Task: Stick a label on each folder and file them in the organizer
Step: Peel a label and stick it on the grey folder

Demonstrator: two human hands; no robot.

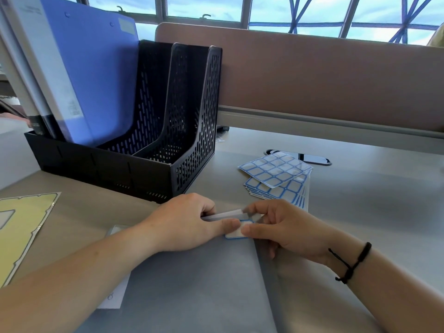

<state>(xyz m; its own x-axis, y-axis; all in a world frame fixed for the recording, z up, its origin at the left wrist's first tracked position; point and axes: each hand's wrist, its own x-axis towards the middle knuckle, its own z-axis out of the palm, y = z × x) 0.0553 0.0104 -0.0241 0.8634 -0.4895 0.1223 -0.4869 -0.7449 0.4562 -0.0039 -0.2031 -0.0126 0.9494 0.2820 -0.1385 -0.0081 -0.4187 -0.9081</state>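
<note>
A grey folder (192, 284) lies at lower centre; the left hand (182, 227) presses and the right hand (283, 231) pinches a light, flimsy label (236, 233), best held by its edges.

I see only part of the blue-edged label (236, 230): my left hand (185, 222) thumb and my right hand (283, 230) thumb cover its top and right end. The grey folder (192, 284) runs off the bottom edge, and my forearms hide its left part. The blue folder (96, 75) in the organizer (149, 150) is cut at the top. The print on its sticker is too small to read. The yellow sheet (21, 224) is cut by the left edge.
</note>
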